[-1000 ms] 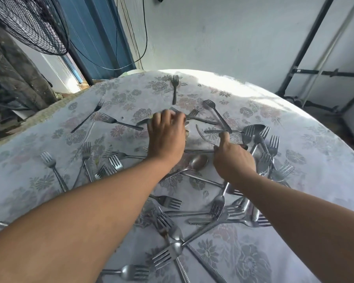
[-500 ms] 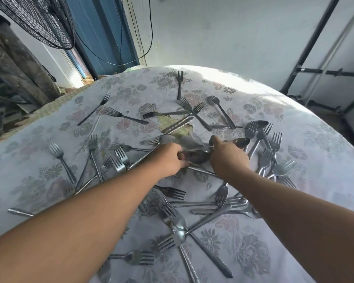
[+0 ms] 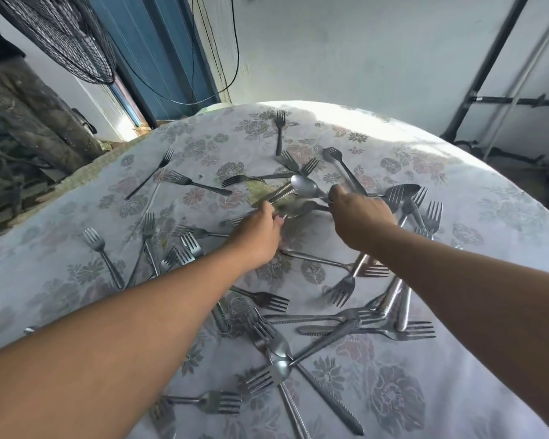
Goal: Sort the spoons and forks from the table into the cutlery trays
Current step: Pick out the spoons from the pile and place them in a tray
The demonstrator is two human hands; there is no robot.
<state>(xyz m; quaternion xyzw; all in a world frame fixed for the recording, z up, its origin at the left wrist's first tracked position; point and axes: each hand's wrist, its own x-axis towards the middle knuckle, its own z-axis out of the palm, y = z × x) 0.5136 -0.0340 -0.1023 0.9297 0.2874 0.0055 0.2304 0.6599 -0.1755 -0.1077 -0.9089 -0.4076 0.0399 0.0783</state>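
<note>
Many steel forks and a few spoons lie scattered on a round table under a floral cloth. My right hand is near the table's middle and grips a spoon whose bowl sticks out to the left, raised off the cloth. A second, blurred spoon lies just below it, between my hands. My left hand has curled fingers and pinches the left end of that lower spoon. No cutlery tray is in view.
Fork clusters lie left, right and near the front edge, some with serrated handles. A lone fork lies at the far side. A fan grille, a blue door and a metal frame surround the table.
Both hands moved away from me toward the table's middle. The right hand lifted a spoon off the cloth, while the left hand stayed at the spoon between them.
</note>
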